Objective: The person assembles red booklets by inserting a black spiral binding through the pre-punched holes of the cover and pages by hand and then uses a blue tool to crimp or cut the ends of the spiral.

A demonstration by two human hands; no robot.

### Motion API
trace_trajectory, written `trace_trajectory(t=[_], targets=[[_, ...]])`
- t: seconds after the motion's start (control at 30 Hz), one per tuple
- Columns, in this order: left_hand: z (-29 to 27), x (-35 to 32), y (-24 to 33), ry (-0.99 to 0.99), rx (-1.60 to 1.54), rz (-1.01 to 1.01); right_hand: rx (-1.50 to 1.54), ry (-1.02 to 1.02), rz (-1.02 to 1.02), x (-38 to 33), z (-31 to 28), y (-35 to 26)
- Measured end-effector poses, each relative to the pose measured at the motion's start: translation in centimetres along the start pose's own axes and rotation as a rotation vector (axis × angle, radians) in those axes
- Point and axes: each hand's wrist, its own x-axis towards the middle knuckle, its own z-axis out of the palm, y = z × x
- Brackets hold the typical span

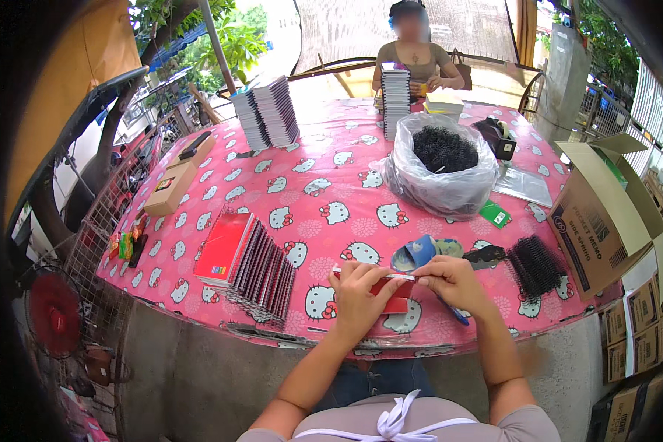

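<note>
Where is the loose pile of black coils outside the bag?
In the head view, the loose pile lies on the right of the pink table, between the right hand and the open cardboard box.

An informal open-air workshop is suggested by the surroundings: a large table with a pink patterned cover is set on a concrete floor, and leafy trees, a wire fence and an orange tarp are seen around it. Work is indicated by stacked spiral notebooks, a plastic bag filled with black coils and piled cardboard cartons.
</note>
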Motion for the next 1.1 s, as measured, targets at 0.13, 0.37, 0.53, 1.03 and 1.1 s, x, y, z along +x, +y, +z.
trace_trajectory(t=[0.13,0.37,0.53,1.03,1.1], targets=[[0.0,-0.2,-0.2,-0.041,-0.008,-0.011,0.019,-0.160,0.095,0.6,-0.6,0.0],[-0.1,-0.3,-0.4,-0.013,0.003,0.010,-0.078,0.014,-0.066,0.1,0.9,-1.0],[-0.1,-0.5,-0.5,-0.001,0.021,0.037,-0.295,0.111,-0.133,-0.1,1.8,-1.3],[-0.3,-0.4,-0.7,-0.021,0.017,0.024,-0.315,0.122,-0.066,0.5,2.7,-3.3],[-0.4,-0.3,-0.4,-0.019,0.025,0.022,-0.308,0.122,-0.054,0.4,2.6,-3.4]])
